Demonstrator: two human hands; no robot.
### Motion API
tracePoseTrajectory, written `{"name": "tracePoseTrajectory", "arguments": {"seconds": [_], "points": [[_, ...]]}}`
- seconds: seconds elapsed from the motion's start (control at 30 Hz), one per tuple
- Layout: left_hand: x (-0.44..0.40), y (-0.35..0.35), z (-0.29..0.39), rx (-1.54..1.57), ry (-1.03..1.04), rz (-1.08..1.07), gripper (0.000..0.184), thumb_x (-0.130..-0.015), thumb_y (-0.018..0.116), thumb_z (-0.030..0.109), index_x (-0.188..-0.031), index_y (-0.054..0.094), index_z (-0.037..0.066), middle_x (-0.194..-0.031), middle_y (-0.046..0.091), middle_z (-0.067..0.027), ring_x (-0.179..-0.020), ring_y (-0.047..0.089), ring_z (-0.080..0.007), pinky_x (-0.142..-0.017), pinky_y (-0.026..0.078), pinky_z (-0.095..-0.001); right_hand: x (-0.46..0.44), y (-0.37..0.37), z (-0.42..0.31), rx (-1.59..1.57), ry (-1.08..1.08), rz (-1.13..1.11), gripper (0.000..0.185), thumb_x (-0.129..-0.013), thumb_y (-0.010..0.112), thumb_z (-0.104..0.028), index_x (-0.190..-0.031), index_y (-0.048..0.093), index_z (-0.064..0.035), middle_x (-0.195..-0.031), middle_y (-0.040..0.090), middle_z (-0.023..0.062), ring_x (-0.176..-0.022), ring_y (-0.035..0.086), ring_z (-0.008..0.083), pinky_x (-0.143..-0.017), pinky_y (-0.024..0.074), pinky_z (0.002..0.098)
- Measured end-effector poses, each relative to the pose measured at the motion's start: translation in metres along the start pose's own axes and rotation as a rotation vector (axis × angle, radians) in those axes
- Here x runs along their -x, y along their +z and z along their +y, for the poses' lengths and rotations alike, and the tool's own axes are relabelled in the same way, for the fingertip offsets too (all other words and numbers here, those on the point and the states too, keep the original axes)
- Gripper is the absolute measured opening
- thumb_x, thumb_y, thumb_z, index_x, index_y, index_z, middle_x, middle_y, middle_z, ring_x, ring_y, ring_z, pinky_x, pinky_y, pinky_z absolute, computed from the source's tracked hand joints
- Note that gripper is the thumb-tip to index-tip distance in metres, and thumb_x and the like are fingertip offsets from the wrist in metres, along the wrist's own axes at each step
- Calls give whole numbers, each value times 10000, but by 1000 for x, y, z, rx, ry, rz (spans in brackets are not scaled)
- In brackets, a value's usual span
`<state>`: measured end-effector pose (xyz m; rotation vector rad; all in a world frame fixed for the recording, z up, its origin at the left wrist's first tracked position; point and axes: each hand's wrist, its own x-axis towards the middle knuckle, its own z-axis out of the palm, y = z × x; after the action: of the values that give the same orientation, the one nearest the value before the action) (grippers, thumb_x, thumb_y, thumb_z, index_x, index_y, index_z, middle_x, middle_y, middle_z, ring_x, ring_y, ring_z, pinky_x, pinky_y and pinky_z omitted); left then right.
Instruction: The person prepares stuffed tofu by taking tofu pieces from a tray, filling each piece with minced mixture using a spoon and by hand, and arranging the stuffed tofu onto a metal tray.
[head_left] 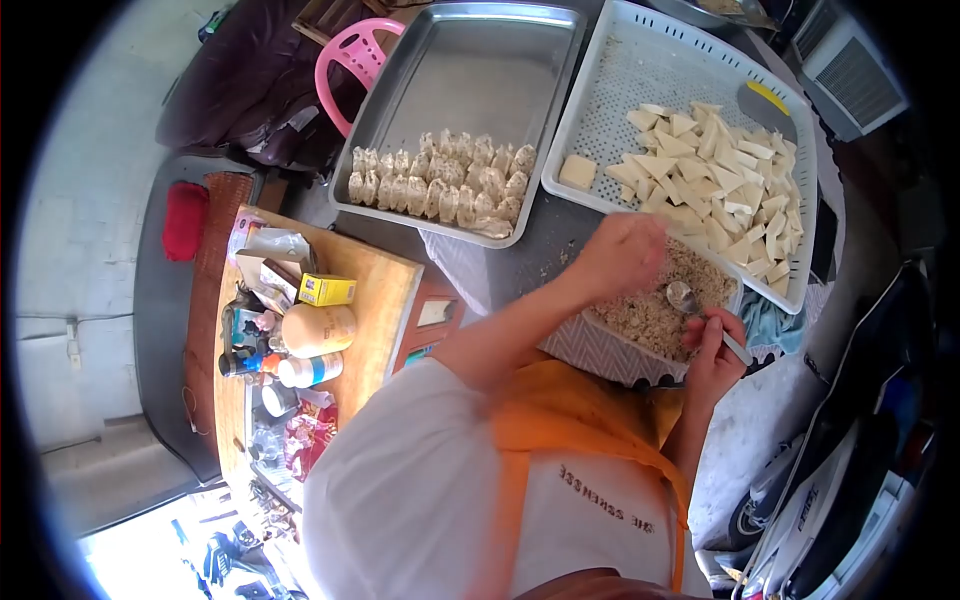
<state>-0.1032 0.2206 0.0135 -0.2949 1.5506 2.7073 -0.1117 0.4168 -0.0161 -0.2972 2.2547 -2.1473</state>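
Observation:
My left hand [625,257] is over the near edge of the white perforated tray [590,120], its fingers curled and slightly blurred; what they hold, if anything, is hidden. Pale triangular tofu-like pieces [715,185] lie heaped in that tray, close to the hand. My right hand [712,350] is closed around the handle of a metal spoon [682,296], whose bowl rests over a crumbly, minced filling [640,325]. A pale container [735,300] holds the filling. Several filled pieces [440,185] stand in rows in the metal tray [480,70] at left.
One square pale piece [577,171] lies apart in the white tray, and a yellow-edged tool [767,98] sits at its far right. A wooden table [385,300] with jars and boxes stands left. A pink plastic chair [357,55] is behind the metal tray.

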Motion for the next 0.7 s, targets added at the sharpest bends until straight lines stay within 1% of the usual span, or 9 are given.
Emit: {"name": "tracePoseTrajectory", "arguments": {"seconds": [0.07,0.17,0.2,0.27,0.3,0.37,0.47,0.57,0.7], "points": [[-6,-20,7,-45,113,18,350,-946,433,252,-647,440,70,-503,405,9,-397,386,-97,-356,303,-238,1,0,0,-2,7,2,115,-915,492,-64,-954,579,0,-733,614,57,-558,548,79,-513,450,189],[-24,-69,44,-1105,530,404,334,-944,350,211,-689,510,67,-514,443,-50,-447,448,-167,-434,399,-312,2,-2,2,-7,11,-4,119,-914,491,-61,-956,580,5,-733,614,61,-560,550,81,-518,453,189],[-39,-100,44,-1598,834,618,350,-945,340,216,-688,522,63,-522,462,-55,-460,469,-174,-454,414,-321,3,-2,2,-9,12,-6,120,-913,491,-60,-957,581,7,-733,613,63,-561,551,81,-520,455,189],[-42,-141,84,-1329,626,695,350,-928,420,291,-708,546,50,-595,533,-69,-483,514,-151,-448,410,-294,3,-2,1,1,20,-9,122,-911,488,-53,-952,582,12,-730,612,66,-565,554,84,-522,459,190],[-32,-139,115,-808,156,641,356,-920,446,322,-728,554,42,-621,546,-74,-486,518,-142,-448,411,-285,3,-2,0,4,24,-11,123,-910,486,-50,-950,583,14,-729,611,68,-567,556,85,-523,461,191],[-45,-225,126,-724,389,631,331,-906,476,330,-789,573,36,-650,543,-63,-479,507,-120,-440,398,-259,3,0,-1,24,20,-15,123,-907,484,-46,-944,583,18,-726,610,71,-572,560,89,-522,465,196],[-44,-317,141,-1120,416,681,234,-884,509,244,-863,602,30,-645,531,-26,-511,506,-126,-461,422,-261,2,1,0,60,7,-12,125,-904,482,-42,-935,584,24,-726,608,75,-576,565,95,-519,470,202],[-34,-383,145,-987,80,632,206,-824,568,173,-915,630,0,-725,609,-76,-670,594,-122,-623,478,-273,2,2,2,73,2,-5,128,-902,482,-41,-932,585,28,-729,606,78,-578,566,98,-519,474,205],[-9,-387,144,-1295,33,458,234,-795,614,180,-957,687,28,-847,654,-74,-771,590,-149,-740,462,-281,3,2,4,84,-7,-2,132,-902,478,-39,-936,585,30,-734,604,75,-580,564,96,-523,477,206]]}}
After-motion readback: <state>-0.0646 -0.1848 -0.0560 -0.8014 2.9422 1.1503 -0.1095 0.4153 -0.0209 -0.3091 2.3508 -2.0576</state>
